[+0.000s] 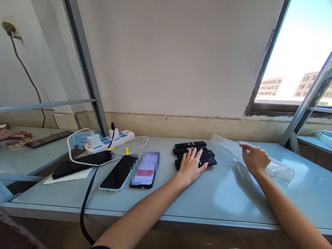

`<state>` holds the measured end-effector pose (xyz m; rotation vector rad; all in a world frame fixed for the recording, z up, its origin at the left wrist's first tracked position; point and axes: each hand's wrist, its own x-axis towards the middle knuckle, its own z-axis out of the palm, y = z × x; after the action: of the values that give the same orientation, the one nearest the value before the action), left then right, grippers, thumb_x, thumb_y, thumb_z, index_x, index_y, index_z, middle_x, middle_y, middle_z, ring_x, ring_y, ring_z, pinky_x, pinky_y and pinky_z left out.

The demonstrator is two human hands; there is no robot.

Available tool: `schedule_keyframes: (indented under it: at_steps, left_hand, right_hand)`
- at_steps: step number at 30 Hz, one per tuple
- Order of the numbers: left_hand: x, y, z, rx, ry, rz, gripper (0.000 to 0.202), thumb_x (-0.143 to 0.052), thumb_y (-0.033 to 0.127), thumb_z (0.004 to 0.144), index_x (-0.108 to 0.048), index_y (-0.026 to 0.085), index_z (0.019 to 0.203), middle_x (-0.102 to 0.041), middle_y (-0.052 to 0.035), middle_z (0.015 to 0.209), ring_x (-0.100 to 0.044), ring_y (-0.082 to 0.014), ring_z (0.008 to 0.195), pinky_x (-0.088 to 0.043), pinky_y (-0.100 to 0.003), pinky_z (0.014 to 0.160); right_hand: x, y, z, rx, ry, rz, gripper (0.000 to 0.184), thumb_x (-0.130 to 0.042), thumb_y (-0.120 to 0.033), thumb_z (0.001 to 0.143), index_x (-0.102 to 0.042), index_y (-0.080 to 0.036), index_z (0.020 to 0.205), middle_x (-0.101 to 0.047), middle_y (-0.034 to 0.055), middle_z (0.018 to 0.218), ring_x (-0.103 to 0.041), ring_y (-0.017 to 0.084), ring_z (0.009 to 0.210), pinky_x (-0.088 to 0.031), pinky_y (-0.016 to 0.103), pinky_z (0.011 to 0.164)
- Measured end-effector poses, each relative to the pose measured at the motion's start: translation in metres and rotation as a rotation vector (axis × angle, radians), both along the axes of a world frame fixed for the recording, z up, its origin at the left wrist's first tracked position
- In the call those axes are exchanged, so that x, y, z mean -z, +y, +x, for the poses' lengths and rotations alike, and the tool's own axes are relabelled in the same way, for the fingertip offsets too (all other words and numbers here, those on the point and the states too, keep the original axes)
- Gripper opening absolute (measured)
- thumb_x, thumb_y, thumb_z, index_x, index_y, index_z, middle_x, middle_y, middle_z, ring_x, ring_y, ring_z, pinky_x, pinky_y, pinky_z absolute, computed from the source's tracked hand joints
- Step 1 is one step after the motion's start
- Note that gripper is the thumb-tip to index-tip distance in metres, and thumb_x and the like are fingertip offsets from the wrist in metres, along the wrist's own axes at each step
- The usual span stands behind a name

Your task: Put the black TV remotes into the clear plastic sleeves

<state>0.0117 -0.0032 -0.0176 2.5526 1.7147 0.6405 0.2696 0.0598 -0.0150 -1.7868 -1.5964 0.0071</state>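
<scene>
Beneath the left grip [191, 163], several black remote controls [207, 155] lie overlapping on the pale bench [201, 202]. That grip rests palm down on them, fingers spread, the thumb set apart toward the right; one remote shows whole, just beyond the fingertips. Well to its right, the right grip [254, 159] is raised at a clear plastic bag [282, 171], its fingers curled in and its fingertips close together by the bag's edge; whether they pinch the film I cannot tell. The bag stretches out on both sides of this grip. To the left of the left grip lies a phone with a lit screen [144, 171], and just beside that a phone with a dark screen [118, 174]. Farther left of the same grip sit a white power strip [124, 138] with plugs in it, and a black pouch [82, 164] partly over a white sheet [70, 176]. Farthest left from both grips, another person's hand [17, 135] shows over the neighbouring surface.
</scene>
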Motion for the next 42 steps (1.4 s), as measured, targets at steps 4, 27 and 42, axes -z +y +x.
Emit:
schedule_keyframes:
  at_steps: [4, 27, 42]
  left_hand:
    - [0.002, 0.0, 0.003, 0.021, -0.039, 0.115, 0.058, -0.046, 0.032, 0.087, -0.029, 0.019, 0.141, -0.031, -0.012, 0.149, -0.027, -0.0248, 0.138, -0.031, -0.044, 0.109]
    - [-0.003, -0.003, 0.005, 0.09, 0.002, 0.077, 0.017, -0.047, 0.021, 0.087, -0.06, 0.019, 0.098, -0.064, -0.0049, 0.103, -0.058, -0.0186, 0.096, -0.042, -0.03, 0.085]
    - [-0.006, -0.008, 0.004, 0.149, 0.022, 0.075, 0.007, -0.057, 0.015, 0.08, -0.059, 0.021, 0.085, -0.06, -0.0038, 0.104, -0.055, -0.0195, 0.102, -0.04, -0.031, 0.086]
  right_hand:
    - [-0.011, -0.009, -0.022, 0.012, 0.199, 0.135, 0.06, -0.024, -0.055, 0.089, -0.054, -0.017, 0.126, -0.06, 0.0153, 0.103, -0.054, 0.03, 0.097, -0.04, 0.041, 0.079]
    - [0.005, -0.005, -0.05, -0.387, 0.089, -0.289, 0.047, -0.059, -0.065, 0.061, -0.068, -0.02, 0.069, -0.061, 0.0046, 0.066, -0.052, 0.017, 0.064, -0.034, 0.027, 0.055]
    - [-0.012, -0.024, -0.072, -0.603, 0.184, -0.401, 0.078, -0.041, -0.094, 0.048, -0.045, -0.016, 0.048, -0.029, -0.0019, 0.044, -0.025, 0.006, 0.045, -0.018, 0.024, 0.045]
